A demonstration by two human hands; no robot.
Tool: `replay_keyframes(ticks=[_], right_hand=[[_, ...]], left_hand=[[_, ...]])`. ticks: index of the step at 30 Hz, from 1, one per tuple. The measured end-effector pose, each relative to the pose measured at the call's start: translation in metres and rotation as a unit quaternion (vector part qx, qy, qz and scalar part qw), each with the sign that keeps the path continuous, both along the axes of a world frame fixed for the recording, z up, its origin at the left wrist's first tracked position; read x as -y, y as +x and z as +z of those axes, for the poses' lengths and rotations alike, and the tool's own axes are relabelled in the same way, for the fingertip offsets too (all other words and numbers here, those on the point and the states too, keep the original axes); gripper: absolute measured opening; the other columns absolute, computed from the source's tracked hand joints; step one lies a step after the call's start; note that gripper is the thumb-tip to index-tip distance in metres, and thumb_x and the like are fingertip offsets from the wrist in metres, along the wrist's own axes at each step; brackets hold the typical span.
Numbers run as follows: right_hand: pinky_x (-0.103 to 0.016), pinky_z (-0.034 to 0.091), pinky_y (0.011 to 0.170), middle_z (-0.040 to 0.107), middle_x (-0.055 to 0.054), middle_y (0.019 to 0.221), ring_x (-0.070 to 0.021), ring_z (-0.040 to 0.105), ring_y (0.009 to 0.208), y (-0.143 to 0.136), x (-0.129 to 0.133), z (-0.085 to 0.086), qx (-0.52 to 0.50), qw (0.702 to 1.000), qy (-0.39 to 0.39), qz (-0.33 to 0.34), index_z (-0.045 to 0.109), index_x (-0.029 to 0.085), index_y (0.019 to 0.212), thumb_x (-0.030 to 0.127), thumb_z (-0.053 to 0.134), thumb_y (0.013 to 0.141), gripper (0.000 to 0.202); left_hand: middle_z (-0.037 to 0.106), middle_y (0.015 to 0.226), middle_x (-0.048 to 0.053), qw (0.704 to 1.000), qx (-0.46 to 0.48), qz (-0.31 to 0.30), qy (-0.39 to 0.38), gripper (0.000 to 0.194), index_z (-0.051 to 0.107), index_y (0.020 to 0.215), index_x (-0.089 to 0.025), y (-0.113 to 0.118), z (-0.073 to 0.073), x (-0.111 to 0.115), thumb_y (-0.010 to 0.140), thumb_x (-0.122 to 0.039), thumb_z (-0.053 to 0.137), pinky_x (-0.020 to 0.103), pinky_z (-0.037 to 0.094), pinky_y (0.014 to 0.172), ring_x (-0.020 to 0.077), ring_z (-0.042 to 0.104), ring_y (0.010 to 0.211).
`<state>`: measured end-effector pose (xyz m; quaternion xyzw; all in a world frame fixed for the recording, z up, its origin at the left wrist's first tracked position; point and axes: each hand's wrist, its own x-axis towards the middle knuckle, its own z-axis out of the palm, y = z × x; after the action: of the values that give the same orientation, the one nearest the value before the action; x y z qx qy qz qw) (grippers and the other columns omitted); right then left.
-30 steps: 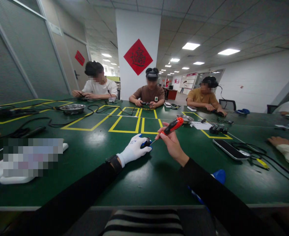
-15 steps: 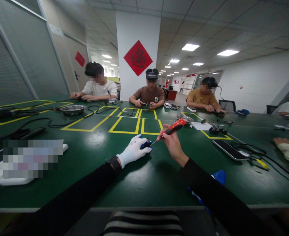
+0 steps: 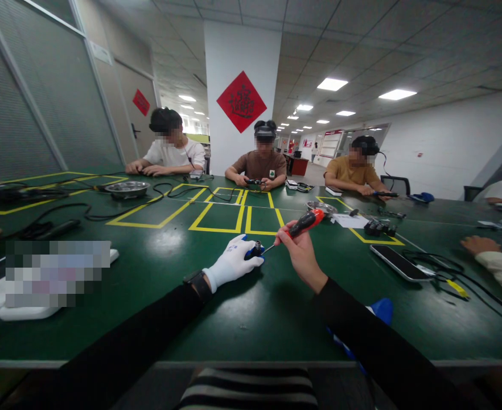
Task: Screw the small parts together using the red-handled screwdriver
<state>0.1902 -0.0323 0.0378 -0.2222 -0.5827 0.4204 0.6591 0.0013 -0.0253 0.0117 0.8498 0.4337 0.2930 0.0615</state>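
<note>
My left hand [image 3: 233,262], in a white glove with blue fingertips, is closed around a small black part [image 3: 256,249] just above the green table [image 3: 217,336]. The part has a ribbed, round top; its lower portion is hidden by the fingers. Bare, my right hand [image 3: 301,250] grips a screwdriver [image 3: 305,223] with a red and black handle. Its thin metal shaft slants down to the left, and the tip meets or nearly meets the side of the black part; exact contact is too small to tell.
Under my right forearm lies a blue and white glove [image 3: 379,311]. A phone [image 3: 399,262] and cables are to the right, beside several black parts [image 3: 379,226]. Metal bowls [image 3: 127,189] stand farther back. At left lies a white object [image 3: 33,310], partly blurred. Co-workers sit around the table.
My right hand has shifted slightly, and its fingers sit differently on the screwdriver handle, which has turned. My left hand stays put with the black part. A co-worker's hand at right has moved left.
</note>
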Motion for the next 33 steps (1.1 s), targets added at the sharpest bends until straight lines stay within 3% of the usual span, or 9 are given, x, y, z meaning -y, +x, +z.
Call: replay_keyframes(ticks=[6,11,14,17,20,25,30,33], right_hand=[[-0.033,0.051,0.081,0.059,0.001,0.095,-0.0134,0.062,0.076,0.0006,0.0021,-0.0031,0.014,1.000,0.020,0.010,0.049,0.026,0.115,0.022,0.055,0.087,0.029],[-0.035,0.051,0.088,0.059,-0.005,0.118,-0.0149,0.064,0.085,-0.0003,0.0067,0.0016,0.050,0.998,0.031,-0.016,0.055,0.023,0.101,0.027,0.065,0.084,0.021],[-0.035,0.052,0.082,0.065,-0.003,0.100,-0.0156,0.065,0.080,-0.0005,0.0053,0.0022,0.060,0.998,0.020,-0.003,0.054,0.021,0.092,0.030,0.065,0.084,0.017],[-0.033,0.053,0.075,0.061,0.003,0.076,-0.0152,0.063,0.070,-0.0004,0.0024,0.0005,0.052,0.999,0.008,0.010,0.050,0.023,0.092,0.035,0.065,0.084,0.020],[-0.035,0.053,0.076,0.055,0.004,0.074,-0.0154,0.061,0.069,-0.0002,0.0020,-0.0025,0.023,0.999,-0.003,0.025,0.048,0.025,0.098,0.034,0.060,0.087,0.019],[-0.037,0.050,0.086,0.057,0.001,0.094,-0.0147,0.062,0.077,-0.0004,0.0049,-0.0062,0.029,0.999,0.016,0.004,0.050,0.026,0.109,0.028,0.052,0.089,0.021],[-0.037,0.050,0.092,0.055,-0.005,0.125,-0.0141,0.063,0.085,-0.0019,0.0044,-0.0025,0.027,0.997,0.040,-0.058,0.053,0.024,0.109,0.029,0.065,0.084,0.029],[-0.037,0.051,0.090,0.058,-0.006,0.123,-0.0144,0.063,0.084,-0.0026,0.0057,0.0017,0.021,0.998,0.038,-0.037,0.049,0.025,0.114,0.026,0.069,0.081,0.039]], left_hand=[[0.070,0.102,0.004,1.000,0.001,0.009,-0.002,0.031,0.067,0.096,-0.021,-0.0003,0.0006,0.0012,0.085,-0.047,0.055,0.045,0.028,0.114,0.0271,0.057,0.110],[0.070,0.100,0.004,1.000,0.002,0.004,-0.003,0.030,0.067,0.097,-0.021,0.0003,0.0003,0.0001,0.085,-0.046,0.055,0.045,0.028,0.115,0.0263,0.058,0.109],[0.070,0.099,0.003,1.000,0.001,0.002,-0.007,0.031,0.067,0.099,-0.021,0.0006,0.0000,-0.0004,0.085,-0.046,0.054,0.045,0.027,0.115,0.0260,0.057,0.109],[0.070,0.100,0.003,1.000,0.004,0.001,-0.008,0.032,0.067,0.099,-0.022,0.0007,-0.0002,-0.0002,0.085,-0.047,0.054,0.045,0.027,0.115,0.0258,0.058,0.108],[0.070,0.103,0.004,1.000,0.007,0.004,-0.007,0.032,0.067,0.099,-0.022,0.0006,0.0000,0.0005,0.085,-0.047,0.054,0.045,0.027,0.115,0.0263,0.057,0.109],[0.070,0.104,0.004,1.000,0.004,0.008,-0.009,0.031,0.067,0.099,-0.022,0.0002,0.0012,0.0016,0.084,-0.046,0.055,0.045,0.027,0.115,0.0270,0.057,0.111],[0.070,0.103,0.005,1.000,0.001,0.009,-0.004,0.031,0.068,0.099,-0.022,0.0000,0.0009,0.0012,0.084,-0.046,0.056,0.045,0.028,0.115,0.0281,0.056,0.113],[0.070,0.105,0.005,1.000,0.000,0.013,-0.001,0.033,0.068,0.100,-0.021,0.0000,-0.0001,0.0005,0.084,-0.047,0.056,0.046,0.028,0.114,0.0291,0.055,0.114]])
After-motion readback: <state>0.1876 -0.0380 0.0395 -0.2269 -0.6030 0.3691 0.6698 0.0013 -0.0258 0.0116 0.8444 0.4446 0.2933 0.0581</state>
